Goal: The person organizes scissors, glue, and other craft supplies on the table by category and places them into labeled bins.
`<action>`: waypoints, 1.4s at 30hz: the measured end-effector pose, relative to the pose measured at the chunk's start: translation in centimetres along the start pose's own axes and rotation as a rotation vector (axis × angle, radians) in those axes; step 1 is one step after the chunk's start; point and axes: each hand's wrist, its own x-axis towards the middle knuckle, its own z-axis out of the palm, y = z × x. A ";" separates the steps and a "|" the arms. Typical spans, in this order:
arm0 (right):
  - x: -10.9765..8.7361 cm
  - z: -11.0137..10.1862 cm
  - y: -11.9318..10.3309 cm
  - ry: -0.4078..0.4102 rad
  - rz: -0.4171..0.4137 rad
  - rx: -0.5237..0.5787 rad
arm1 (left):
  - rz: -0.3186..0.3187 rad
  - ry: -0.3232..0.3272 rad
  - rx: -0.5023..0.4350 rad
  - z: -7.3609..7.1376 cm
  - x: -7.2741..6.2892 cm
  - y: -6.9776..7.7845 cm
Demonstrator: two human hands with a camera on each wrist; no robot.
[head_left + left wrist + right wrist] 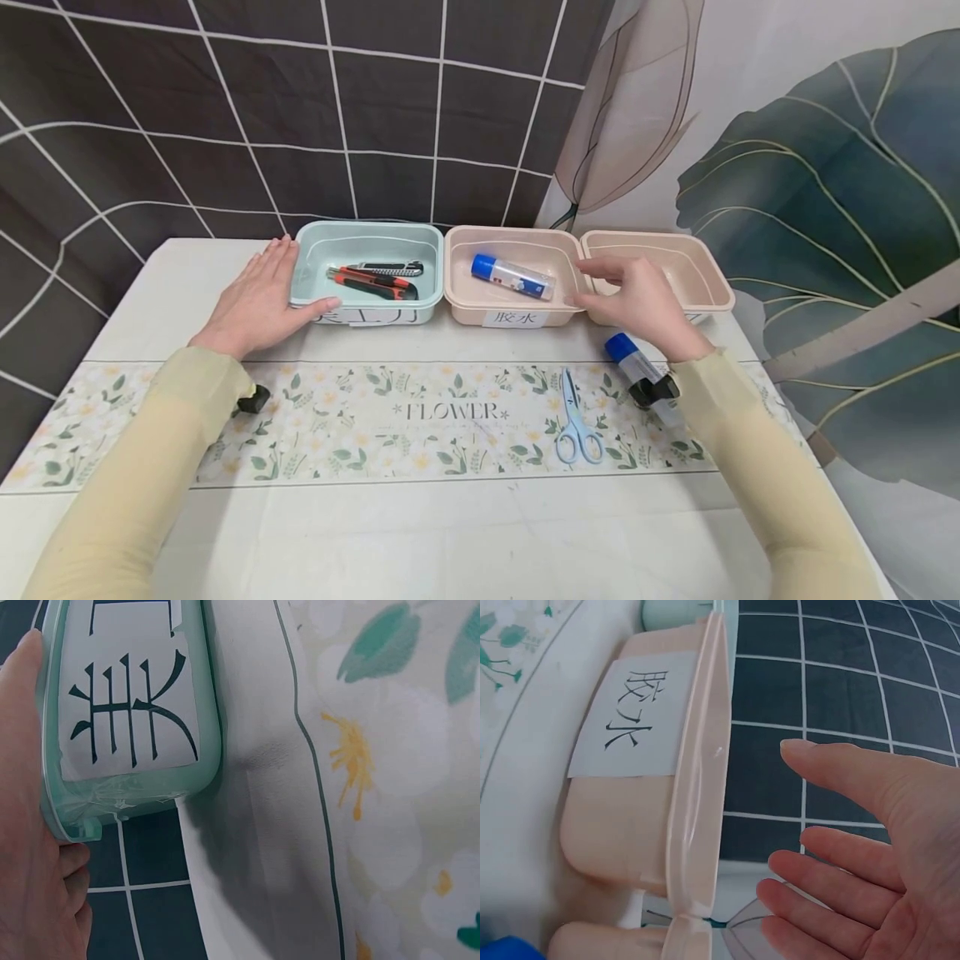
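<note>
Tabletop's (375,542) blue bin (367,237) holds cutters (393,288), middle bin (517,239) a glue stick (513,277); left hand (255,304) and right hand (641,302) spread.

Looks across a white table (450,533) with a floral band (315,417) to a dark white-gridded wall (390,100) and a pale leaf-patterned wall (817,192) at right.

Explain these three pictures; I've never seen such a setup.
No machine here: a person's bare hands. The wide picture comes from a head camera looking down; the other two from left and right wrist cameras. On the table stand a teal bin holding two utility knives, a middle pink bin holding a blue-capped tube, and a right-hand pink bin. Scissors and a second tube lie in front. The left hand rests against the teal bin; the open right hand is by the pink bins, gripping nothing.
</note>
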 end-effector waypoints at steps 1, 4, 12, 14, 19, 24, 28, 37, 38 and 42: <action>-0.3 -0.1 0.1 0.003 0.006 0.002 | 0.000 0.001 0.001 0.0 0.0 0.0; -1.3 -0.3 0.5 0.007 0.024 0.014 | 0.001 0.004 0.001 0.0 0.0 0.0; -3.6 -0.4 1.5 0.004 0.070 0.023 | 0.004 0.003 0.009 -0.2 0.0 0.0; -4.1 -0.4 1.7 0.004 0.069 0.008 | 0.004 0.003 0.009 -0.1 0.0 0.0; -5.5 -0.4 2.4 0.000 0.065 0.010 | 0.001 0.001 0.004 0.0 0.0 0.0; -6.9 -0.2 3.3 0.013 0.049 -0.013 | 0.001 -0.001 0.002 -0.1 -0.1 0.0; -7.6 -0.1 4.5 0.031 0.054 -0.021 | 0.001 -0.003 0.002 -0.1 -0.1 0.0; -9.3 -0.3 7.1 -0.026 0.212 -0.051 | 0.003 -0.001 0.002 -0.1 0.0 0.0; -9.5 -0.4 7.3 -0.041 0.232 -0.057 | 0.003 -0.001 0.003 -0.1 0.0 0.0; -10.0 -0.3 7.9 -0.092 0.290 -0.069 | 0.003 0.003 0.000 -0.1 0.1 -0.1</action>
